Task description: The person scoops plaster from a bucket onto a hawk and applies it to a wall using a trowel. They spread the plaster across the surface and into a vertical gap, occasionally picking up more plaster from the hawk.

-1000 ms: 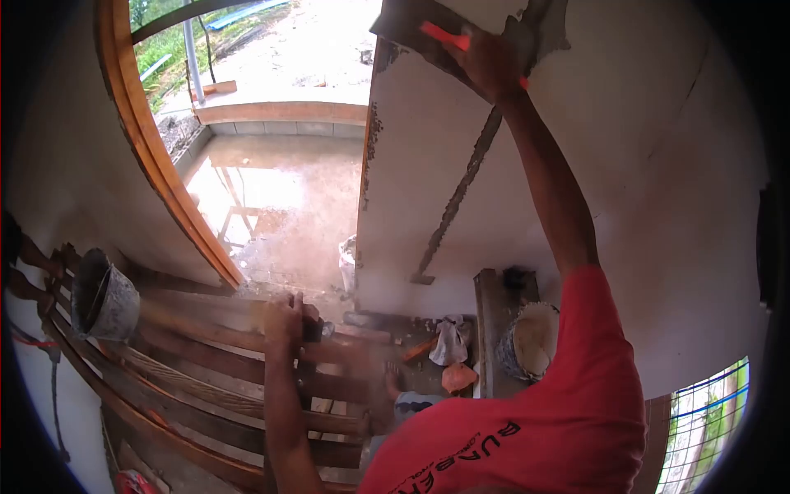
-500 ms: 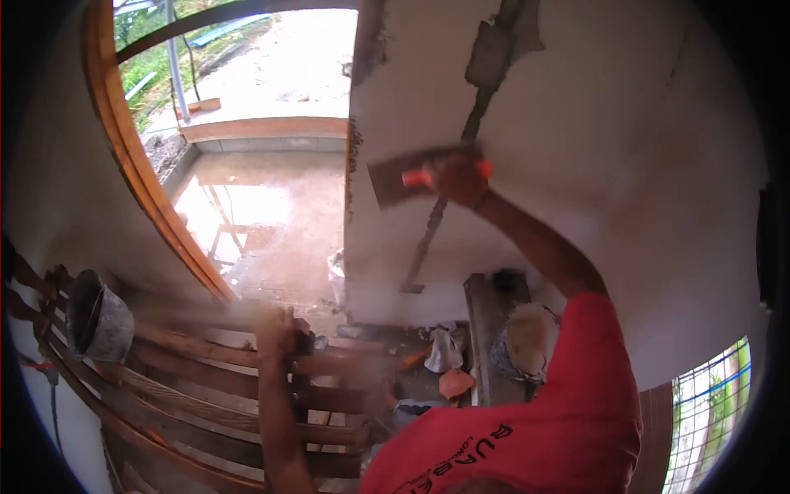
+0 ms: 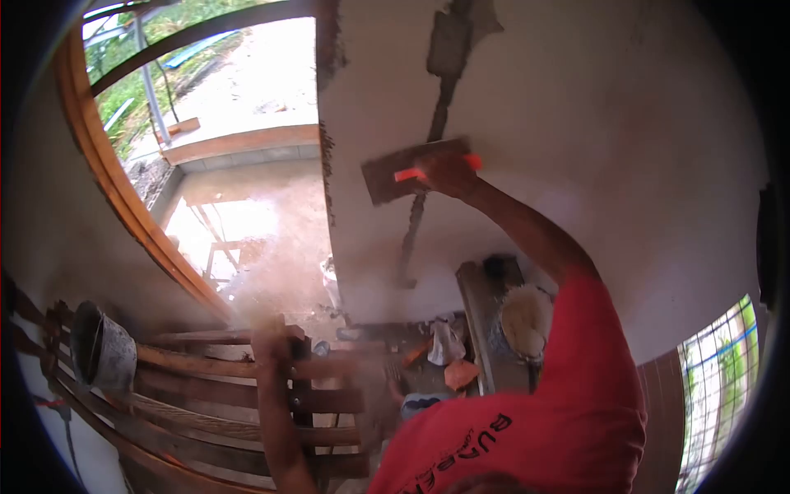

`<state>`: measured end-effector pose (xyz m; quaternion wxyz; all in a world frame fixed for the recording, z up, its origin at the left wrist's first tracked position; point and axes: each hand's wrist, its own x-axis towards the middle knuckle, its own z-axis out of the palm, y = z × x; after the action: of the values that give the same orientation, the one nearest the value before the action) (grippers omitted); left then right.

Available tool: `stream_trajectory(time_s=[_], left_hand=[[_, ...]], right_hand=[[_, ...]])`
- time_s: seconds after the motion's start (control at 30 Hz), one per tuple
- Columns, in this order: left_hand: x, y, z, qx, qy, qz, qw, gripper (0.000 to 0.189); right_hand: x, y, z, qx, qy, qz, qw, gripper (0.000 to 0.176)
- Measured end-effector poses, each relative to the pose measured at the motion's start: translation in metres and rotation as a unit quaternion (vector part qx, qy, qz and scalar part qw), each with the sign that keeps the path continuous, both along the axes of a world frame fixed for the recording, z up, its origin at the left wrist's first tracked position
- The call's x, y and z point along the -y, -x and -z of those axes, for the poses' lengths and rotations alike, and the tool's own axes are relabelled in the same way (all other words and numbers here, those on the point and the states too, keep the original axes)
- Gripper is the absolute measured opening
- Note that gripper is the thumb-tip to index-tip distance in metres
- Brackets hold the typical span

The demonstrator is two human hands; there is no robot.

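My right hand point(image 3: 448, 174) is closed around the orange handle of a rectangular plastering trowel point(image 3: 383, 183). The broad blade lies over the pale wall point(image 3: 543, 107), across a dark, narrow strip of filled wall point(image 3: 442, 107) running up to a wider grey patch. My left hand point(image 3: 270, 333), partly smeared, grips a wooden rail point(image 3: 234, 337) of the slatted timber frame below. Its fingers wrap over the wood near an upright post.
A doorway with an orange-brown frame point(image 3: 123, 185) opens at left. A mortar-stained bucket point(image 3: 111, 350) sits on the slats, near another person's arm point(image 3: 29, 329). A second bucket point(image 3: 525, 325) stands by a plank point(image 3: 476, 321) at right. A mesh window point(image 3: 720, 387) is lower right.
The view has shifted, sliding the wall and doorway leftward. My right hand and the trowel have moved slightly relative to the dark strip. My left hand stays at the rail.
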<state>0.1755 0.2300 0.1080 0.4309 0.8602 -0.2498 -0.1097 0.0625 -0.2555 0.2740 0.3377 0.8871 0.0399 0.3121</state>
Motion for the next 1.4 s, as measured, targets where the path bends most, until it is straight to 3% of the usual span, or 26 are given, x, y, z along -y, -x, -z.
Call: stream_trajectory(time_s=[0.07,0.1,0.17,0.27,0.33,0.4,0.47,0.53,0.57,0.63,0.67,0.77,0.8,0.87,1.0,1.07,1.17,1.2,1.23,1.3,1.37,1.4], left_hand=[[0.003,-0.029,0.06,0.121,-0.111,-0.011,0.986,0.046],[0.003,-0.038,0.082,0.162,-0.102,-0.004,0.981,0.046],[-0.001,-0.049,0.11,0.244,-0.085,0.017,0.966,0.046],[0.005,-0.036,0.077,0.15,-0.088,-0.013,0.985,0.045],[0.007,-0.036,0.072,0.152,-0.099,-0.012,0.983,0.045],[0.005,-0.037,0.071,0.148,-0.102,-0.005,0.984,0.044],[0.004,-0.033,0.069,0.134,-0.082,-0.004,0.988,0.044],[0.007,-0.028,0.058,0.05,-0.075,-0.009,0.996,0.043],[0.005,-0.027,0.053,0.008,-0.075,-0.01,0.997,0.043],[0.006,-0.031,0.055,0.09,-0.095,-0.009,0.991,0.042],[0.008,-0.029,0.062,0.126,-0.103,-0.009,0.987,0.042],[0.003,-0.033,0.076,0.297,-0.152,0.072,0.94,0.041],[0.006,-0.03,0.068,0.224,-0.141,0.048,0.963,0.041],[0.01,-0.027,0.053,0.077,-0.116,-0.006,0.99,0.041],[0.008,-0.025,0.056,0.105,-0.1,-0.001,0.989,0.043],[0.007,-0.025,0.056,0.106,-0.09,0.013,0.99,0.044],[0.009,-0.026,0.065,0.133,-0.104,-0.038,0.985,0.045],[0.011,-0.022,0.059,0.122,-0.1,-0.027,0.987,0.045],[0.012,-0.016,0.044,0.11,-0.101,-0.012,0.989,0.044],[0.012,-0.009,0.028,0.071,-0.091,-0.006,0.993,0.044],[0.015,-0.008,0.02,0.019,-0.071,-0.025,0.997,0.043],[0.016,-0.012,0.026,0.089,-0.074,-0.006,0.993,0.043]], right_hand=[[-0.009,-0.006,-0.034,0.107,-0.089,0.037,0.99,0.03],[-0.019,-0.01,-0.074,0.169,-0.112,0.082,0.976,0.037],[-0.036,-0.022,-0.136,0.234,-0.198,0.071,0.949,0.041],[-0.028,-0.055,-0.139,0.221,-0.173,0.015,0.96,0.042],[-0.038,-0.074,-0.089,0.181,-0.128,0.051,0.974,0.039],[-0.046,-0.079,-0.018,0.08,-0.083,0.078,0.99,0.021],[-0.045,-0.075,0.051,0.017,-0.087,0.046,0.995,0.015],[-0.028,-0.063,0.106,-0.001,-0.033,0.015,0.999,0.016],[-0.026,-0.052,0.102,-0.005,-0.077,0.018,0.997,0.017],[-0.022,-0.035,0.067,-0.01,-0.153,0.021,0.988,0.02],[-0.033,-0.025,0.03,0.042,-0.147,0.066,0.986,0.026],[-0.029,-0.025,-0.063,0.161,-0.106,0.004,0.981,0.028],[-0.023,-0.029,-0.08,0.169,-0.106,-0.027,0.98,0.026],[-0.017,-0.035,-0.074,0.143,-0.109,0.008,0.984,0.025],[-0.007,-0.046,0.016,0.124,-0.028,0.005,0.992,0.022],[-0.013,-0.036,0.059,-0.011,-0.078,0.037,0.996,0.022],[-0.015,-0.026,0.026,0.118,-0.129,-0.027,0.984,0.024],[-0.027,-0.023,-0.009,0.145,-0.13,0.049,0.98,0.027],[-0.025,-0.026,-0.042,0.194,-0.123,-0.014,0.973,0.031],[-0.027,-0.04,-0.096,0.226,-0.134,-0.012,0.965,0.029],[-0.022,-0.051,-0.103,0.222,-0.144,-0.015,0.964,0.027],[-0.022,-0.057,-0.097,0.204,-0.151,0.002,0.967,0.027]])
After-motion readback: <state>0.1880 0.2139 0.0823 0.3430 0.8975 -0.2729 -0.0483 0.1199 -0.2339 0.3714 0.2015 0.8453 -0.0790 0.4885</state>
